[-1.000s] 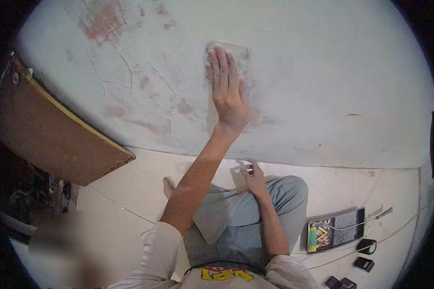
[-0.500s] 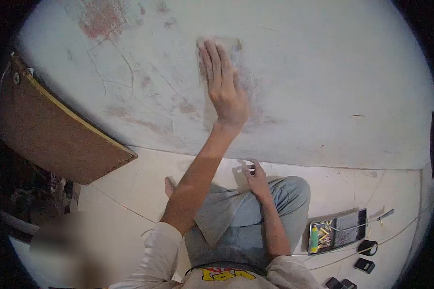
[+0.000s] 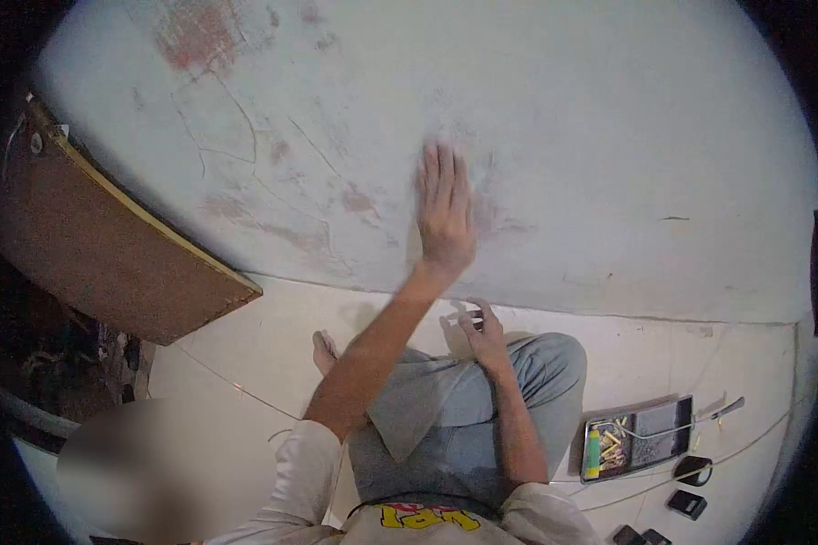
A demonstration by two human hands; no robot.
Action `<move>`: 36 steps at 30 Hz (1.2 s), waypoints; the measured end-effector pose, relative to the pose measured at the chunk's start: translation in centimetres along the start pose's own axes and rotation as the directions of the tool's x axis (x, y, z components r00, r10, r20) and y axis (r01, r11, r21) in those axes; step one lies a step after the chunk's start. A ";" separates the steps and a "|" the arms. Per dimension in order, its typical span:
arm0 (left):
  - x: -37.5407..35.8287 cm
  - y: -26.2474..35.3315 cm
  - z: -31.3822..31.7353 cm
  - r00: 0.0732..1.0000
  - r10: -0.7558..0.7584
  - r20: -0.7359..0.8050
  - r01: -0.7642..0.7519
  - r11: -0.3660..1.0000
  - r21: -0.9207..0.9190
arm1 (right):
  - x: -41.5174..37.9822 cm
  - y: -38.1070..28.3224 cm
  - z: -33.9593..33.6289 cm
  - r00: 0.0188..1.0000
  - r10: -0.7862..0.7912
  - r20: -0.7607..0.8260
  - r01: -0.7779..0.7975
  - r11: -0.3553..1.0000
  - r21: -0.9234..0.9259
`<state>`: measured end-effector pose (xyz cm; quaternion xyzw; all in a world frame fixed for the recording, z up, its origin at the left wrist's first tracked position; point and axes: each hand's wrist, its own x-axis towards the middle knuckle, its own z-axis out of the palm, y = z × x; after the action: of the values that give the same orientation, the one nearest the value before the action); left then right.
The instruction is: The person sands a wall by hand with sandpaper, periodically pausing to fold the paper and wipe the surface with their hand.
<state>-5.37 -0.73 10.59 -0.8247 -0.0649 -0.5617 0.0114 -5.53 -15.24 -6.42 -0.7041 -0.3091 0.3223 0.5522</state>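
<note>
Raised against the stained wall (image 3: 591, 163), my left hand (image 3: 445, 204) lies flat with its fingers stretched upward and slightly blurred. Reddish and grey scuffs surround it. Whether a thin sheet is under the palm cannot be made out. My right hand (image 3: 486, 336) hovers by my bent right knee, close to the foot of the wall, palm turned partly up. Its fingers are loosely curled and apart, with nothing visible in them.
A brown wooden panel (image 3: 127, 227) leans at the left. On the tiled floor (image 3: 236, 354), a black tray (image 3: 659, 440) at the right holds small yellowish pieces, a green item and a roller frame. A black round item (image 3: 693, 470) and small black boxes (image 3: 687, 504) lie beside it.
My left hand has moved down and slightly right along the wall. The thin sheet seen under it earlier is no longer distinguishable. My right hand has stayed in place.
</note>
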 end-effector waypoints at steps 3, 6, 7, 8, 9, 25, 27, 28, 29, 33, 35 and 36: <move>7.5 0.0 -1.4 0.988 0.054 -0.142 -0.046 0.997 0.053 | 0.3 0.1 0.0 0.999 -0.040 -0.025 0.041 0.999 0.024; 6.4 0.3 -1.3 0.992 0.054 -0.118 -0.050 0.998 0.039 | 0.4 0.5 0.0 0.996 -0.084 -0.022 0.084 0.996 0.038; 4.7 0.3 -1.0 0.996 0.034 -0.085 -0.032 0.999 0.021 | 0.4 0.7 0.0 0.996 -0.084 -0.026 0.085 0.996 0.038; 1.8 0.1 -0.4 0.998 0.018 -0.054 -0.018 1.000 0.003 | 0.5 0.8 0.0 0.995 -0.099 -0.032 0.099 0.995 0.011; -1.5 -0.1 0.3 1.000 0.007 0.030 -0.006 1.000 -0.009 | 0.5 1.0 0.1 0.993 -0.113 -0.036 0.112 0.994 -0.017; 0.4 0.3 0.0 0.998 -0.002 -0.055 0.002 1.000 -0.012 | 0.2 0.2 -0.2 0.999 -0.048 -0.022 0.048 0.998 0.026; -6.5 -0.2 0.9 0.987 -0.052 0.150 0.053 0.999 0.001 | 0.0 0.1 -0.1 0.997 -0.059 -0.041 0.060 0.998 0.012; -9.1 -0.5 1.1 0.981 -0.050 0.187 0.054 0.998 -0.020 | 0.0 0.1 -0.1 0.996 -0.072 -0.052 0.072 0.997 -0.003; -9.2 -0.2 0.8 0.974 -0.047 0.221 0.057 0.998 -0.037 | 0.0 0.3 0.0 0.995 -0.085 -0.058 0.085 0.996 -0.004; -1.0 0.5 -0.2 0.998 -0.037 0.043 0.037 0.999 -0.002 | 0.9 1.1 0.1 0.998 -0.061 -0.030 0.062 0.998 0.012; 5.7 1.1 -1.6 0.999 0.012 -0.051 -0.011 1.000 0.009 | 0.6 1.0 0.2 0.995 -0.092 -0.040 0.093 0.995 0.032; 7.8 1.1 -2.1 0.996 0.038 -0.082 -0.037 0.999 0.014 | 0.6 1.0 0.3 0.996 -0.087 -0.031 0.088 0.996 0.029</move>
<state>-4.34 -1.24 18.66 -0.8018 -0.0525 -0.5946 0.0296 -5.32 -14.81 -7.46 -0.6860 -0.3265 0.2920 0.5810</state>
